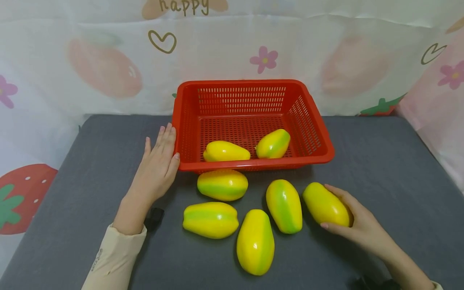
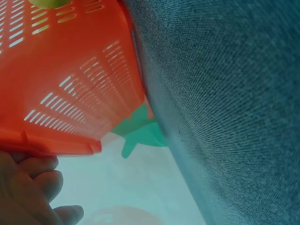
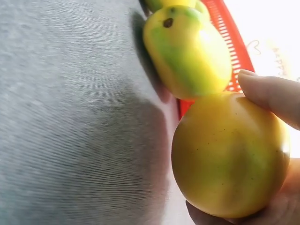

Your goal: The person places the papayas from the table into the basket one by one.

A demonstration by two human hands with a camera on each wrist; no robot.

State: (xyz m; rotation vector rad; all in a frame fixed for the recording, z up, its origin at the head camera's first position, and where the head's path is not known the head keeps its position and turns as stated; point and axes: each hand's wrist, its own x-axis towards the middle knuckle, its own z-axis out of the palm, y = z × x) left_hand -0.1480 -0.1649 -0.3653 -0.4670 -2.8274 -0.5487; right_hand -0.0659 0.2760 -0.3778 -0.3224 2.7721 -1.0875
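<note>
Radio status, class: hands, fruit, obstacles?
Left hand against red basket. Right hand grips yellow fruit. Two fruits in basket, four others on table. Possible obstacle: basket's near rim.

Head view: medium-bright, soft even light, reads clean. Small white glints on upper faces of the yellow fruits (image 1: pixel 284 206) suggest an overhead source; soft-edged shadows beside them on the grey desk (image 1: pixel 366 165), darker patch under the red basket (image 1: pixel 261 164). Left wrist: dimmer, heavy blue-teal cast, hazy; fingers (image 2: pixel 49 183) in the lower corner sit dark, desk weave looks grainy, backdrop cloth (image 2: pixel 154 187) washed pale. Right wrist: uneven exposure, upper right blown out to white; nearest fruit (image 3: pixel 229 159) shaded on its camera side, glare patch on the fruit behind (image 3: pixel 187 54), broad blurry shadow across the desk
</note>
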